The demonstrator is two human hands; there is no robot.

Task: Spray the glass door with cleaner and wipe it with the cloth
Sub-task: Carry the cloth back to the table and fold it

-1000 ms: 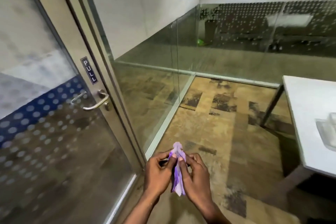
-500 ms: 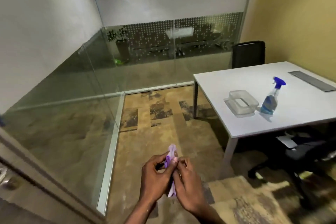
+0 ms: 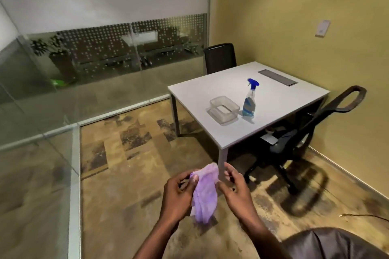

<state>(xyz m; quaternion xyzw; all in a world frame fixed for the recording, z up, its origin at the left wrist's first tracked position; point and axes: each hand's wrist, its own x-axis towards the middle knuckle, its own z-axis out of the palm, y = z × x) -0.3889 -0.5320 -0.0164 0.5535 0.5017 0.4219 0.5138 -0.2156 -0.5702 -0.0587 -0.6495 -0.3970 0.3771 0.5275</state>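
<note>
A purple cloth point(image 3: 205, 193) hangs bunched in front of me, low in the middle of the view. My left hand point(image 3: 179, 195) is closed on its left side, thumb pressed on the fabric. My right hand point(image 3: 236, 191) is just to the cloth's right with its fingers spread, thumb beside the cloth's edge. The spray bottle point(image 3: 249, 102), clear with a blue trigger head and blue liquid, stands upright on the white table point(image 3: 280, 99), well beyond my hands. The glass door is out of view.
A clear plastic container point(image 3: 224, 109) sits left of the bottle. Glass partitions point(image 3: 37, 124) run along the left and back. One black office chair point(image 3: 299, 141) stands at the table's near right, another point(image 3: 220, 57) behind it. A dark seat point(image 3: 336, 244) fills the bottom right corner.
My view has swung right, from the door with its PULL handle to the table and bottle. The cloth has spread wider, and my right hand's fingers have come off it.
</note>
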